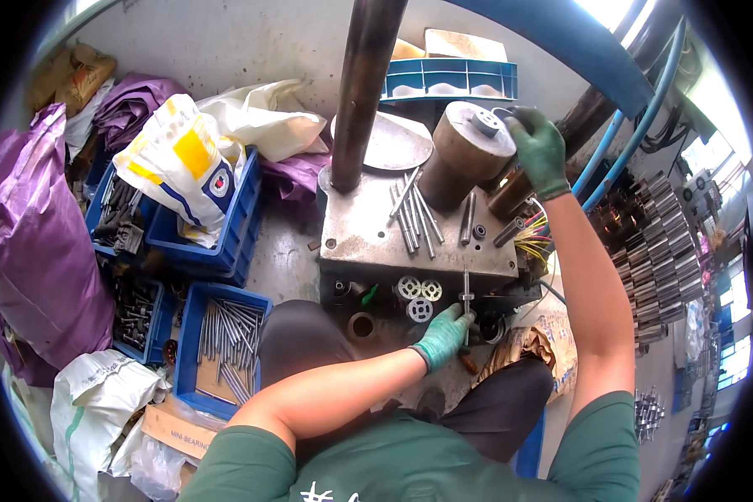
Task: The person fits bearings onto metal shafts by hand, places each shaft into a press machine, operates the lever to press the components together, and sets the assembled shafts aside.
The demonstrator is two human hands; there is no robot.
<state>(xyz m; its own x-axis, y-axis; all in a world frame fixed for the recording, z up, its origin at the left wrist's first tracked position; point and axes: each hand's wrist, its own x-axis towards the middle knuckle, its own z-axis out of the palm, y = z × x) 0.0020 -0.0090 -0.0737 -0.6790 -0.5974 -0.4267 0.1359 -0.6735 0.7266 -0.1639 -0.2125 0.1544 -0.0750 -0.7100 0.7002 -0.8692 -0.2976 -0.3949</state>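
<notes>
Low in front of me, my left hand (443,338), in a green glove, is closed round a slim metal shaft (467,286) held upright, with a collar partway along it. My right hand (540,152), also gloved in green, is raised at the right edge of a thick metal cylinder (470,144). Its fingers are curled together beside a grey ring-shaped part (486,124) on the cylinder's top; what they pinch is too small to make out. Several loose metal rods (413,216) lie on the machine's steel bed (360,219), left of a short dark pin (468,219) and a small bushing (479,232).
A dark steel column (365,92) rises from the bed's left side. Several slotted discs (420,310) sit below its front edge. At left, a blue bin (189,335) holds more rods, near sacks (46,251). Stacked metal parts (657,251) stand at right, past blue hoses (644,125).
</notes>
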